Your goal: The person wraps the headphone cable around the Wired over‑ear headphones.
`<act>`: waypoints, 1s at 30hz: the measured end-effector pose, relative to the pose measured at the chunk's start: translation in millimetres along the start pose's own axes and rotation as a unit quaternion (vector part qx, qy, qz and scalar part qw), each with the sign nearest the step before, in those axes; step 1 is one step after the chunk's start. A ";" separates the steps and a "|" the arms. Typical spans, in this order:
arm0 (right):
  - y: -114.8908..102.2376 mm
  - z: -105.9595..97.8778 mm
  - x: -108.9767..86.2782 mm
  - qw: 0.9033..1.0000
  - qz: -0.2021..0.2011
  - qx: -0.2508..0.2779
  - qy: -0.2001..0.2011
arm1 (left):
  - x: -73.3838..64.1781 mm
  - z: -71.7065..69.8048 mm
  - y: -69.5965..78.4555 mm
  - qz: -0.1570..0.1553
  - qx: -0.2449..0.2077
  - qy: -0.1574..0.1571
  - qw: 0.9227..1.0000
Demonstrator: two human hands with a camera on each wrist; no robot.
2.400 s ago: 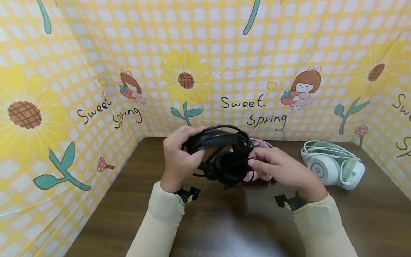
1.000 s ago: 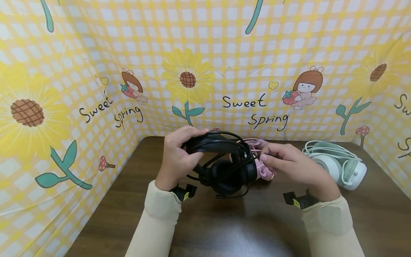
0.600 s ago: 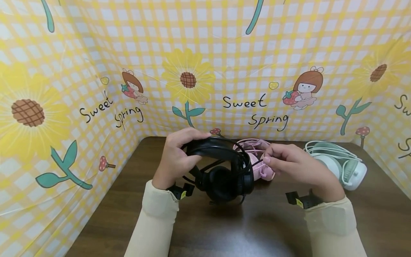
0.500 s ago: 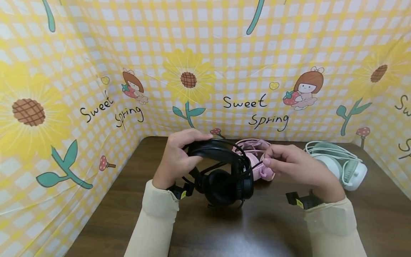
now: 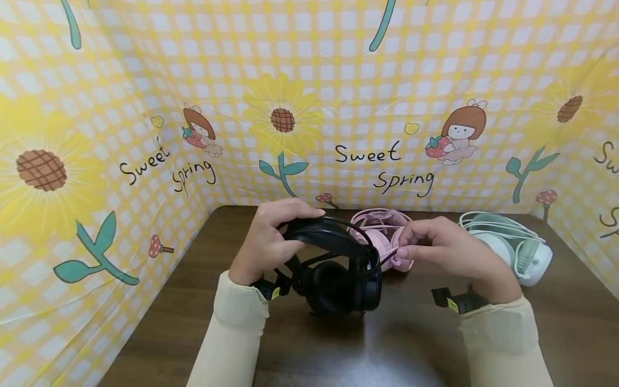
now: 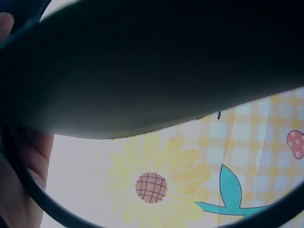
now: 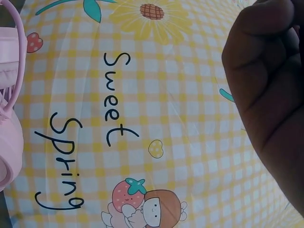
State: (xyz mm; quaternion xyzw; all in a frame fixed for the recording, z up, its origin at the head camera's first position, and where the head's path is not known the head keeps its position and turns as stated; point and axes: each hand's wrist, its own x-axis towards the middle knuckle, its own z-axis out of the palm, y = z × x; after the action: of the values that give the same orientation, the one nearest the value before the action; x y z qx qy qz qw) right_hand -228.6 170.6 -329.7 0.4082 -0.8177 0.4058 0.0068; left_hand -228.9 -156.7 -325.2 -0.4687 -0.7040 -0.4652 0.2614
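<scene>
My left hand (image 5: pixel 268 244) grips the padded headband of black over-ear headphones (image 5: pixel 331 290), thumb below and fingers over the top. The earcups hang low, close to the table; whether they touch it I cannot tell. In the left wrist view the dark headband (image 6: pixel 156 80) fills the upper part. To the right, my right hand (image 5: pixel 442 252) pinches a thin black cable (image 5: pixel 388 257) between thumb and forefinger. That cable runs back to the right earcup, around which more cord is looped. Curled fingers show in the right wrist view, where the cable is out of sight.
Pink headphones (image 5: pixel 379 242) with their cord wrapped lie behind the black pair. Mint-green and white headphones (image 5: pixel 493 247), also cord-wrapped, lie at the right. The dark wooden table (image 5: pixel 411 349) is enclosed by a yellow checked cloth (image 5: pixel 348 97) at the back and sides.
The black headphones have come down lower. My right hand has moved right, away from the earcup, drawing a stretch of cable out. My left hand has kept its hold on the headband.
</scene>
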 end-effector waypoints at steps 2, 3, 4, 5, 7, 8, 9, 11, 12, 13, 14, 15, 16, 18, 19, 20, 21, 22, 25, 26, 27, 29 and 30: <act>0.8 -0.3 -0.1 1.000 0.000 0.003 0.001 | 0.6 0.3 0.1 0.005 -0.002 -0.007 1.000; 1.1 -0.4 0.1 1.000 -0.002 0.007 0.003 | 0.8 0.4 0.1 0.008 -0.003 -0.010 1.000; 1.6 -0.4 0.1 1.000 -0.002 0.009 0.008 | 1.1 0.7 0.2 0.011 -0.006 -0.012 1.000; 1.9 -0.5 0.0 1.000 -0.002 0.012 0.015 | 1.2 0.9 0.1 0.012 -0.009 -0.015 1.000; 2.1 -0.3 -0.6 1.000 0.000 0.016 0.027 | 1.4 1.2 0.2 0.013 -0.021 -0.021 0.999; 2.2 -0.3 -1.0 0.999 -0.001 0.019 0.033 | 1.5 1.3 0.4 0.014 -0.026 -0.023 0.999; 2.3 -0.2 -1.4 0.999 0.000 0.024 0.039 | 1.6 1.4 0.7 0.014 -0.030 -0.024 0.999; 2.2 -0.4 -2.2 0.998 0.003 0.030 0.049 | 1.6 1.2 1.5 0.016 -0.036 -0.023 0.999; 2.1 -0.6 -2.4 0.998 0.003 0.031 0.054 | 1.8 1.0 2.0 0.018 -0.038 -0.022 0.999; 2.1 -0.9 -2.6 0.998 0.005 0.034 0.059 | 2.0 0.7 2.7 0.022 -0.039 -0.019 0.999; 2.0 -1.1 -2.7 0.997 0.007 0.038 0.064 | 2.2 0.3 3.5 0.025 -0.039 -0.016 0.999; 1.8 -1.3 -2.6 0.997 0.009 0.041 0.068 | 2.4 0.0 4.2 0.028 -0.039 -0.013 0.999; 1.8 -1.5 -2.3 0.997 0.011 0.041 0.071 | 2.5 -0.3 4.7 0.031 -0.040 -0.010 0.999; 2.1 -1.2 -1.3 0.996 0.014 0.043 0.075 | 2.7 -0.6 5.7 0.034 -0.045 -0.007 0.998; 2.6 -0.7 -0.7 0.996 0.015 0.045 0.076 | 2.7 -0.6 5.9 0.036 -0.048 -0.006 0.998; 3.1 0.0 0.2 0.996 0.017 0.048 0.074 | 2.5 -0.4 5.9 0.036 -0.052 -0.006 0.998; 3.8 1.0 1.1 0.996 0.017 0.048 0.072 | 2.2 -0.2 5.7 0.038 -0.055 -0.006 0.998; 4.8 2.5 2.0 0.996 0.014 0.050 0.070 | 1.7 0.1 5.7 0.039 -0.061 -0.006 0.997; 7.9 7.5 5.0 0.996 -0.015 0.060 0.059 | -0.3 0.6 5.3 0.042 -0.073 -0.005 0.996; 8.5 8.6 6.2 0.996 -0.029 0.061 0.056 | -0.1 0.6 5.2 0.043 -0.075 -0.005 0.996; 9.2 9.7 7.6 0.996 -0.045 0.064 0.052 | 0.1 0.6 5.3 0.046 -0.076 -0.005 0.996; 9.9 10.7 10.3 0.994 -0.074 0.067 0.043 | 1.2 0.0 5.6 0.047 -0.077 -0.002 0.996; 10.1 10.4 11.6 0.993 -0.085 0.064 0.042 | 2.4 -0.3 5.7 0.048 -0.075 0.000 0.996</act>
State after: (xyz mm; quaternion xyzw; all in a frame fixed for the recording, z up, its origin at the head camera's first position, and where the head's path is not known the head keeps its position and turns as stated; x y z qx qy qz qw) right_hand -239.8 159.3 -339.3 0.4583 -0.7516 0.4718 0.0493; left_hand -224.7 -155.2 -320.7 -0.5206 -0.6434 -0.5037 0.2476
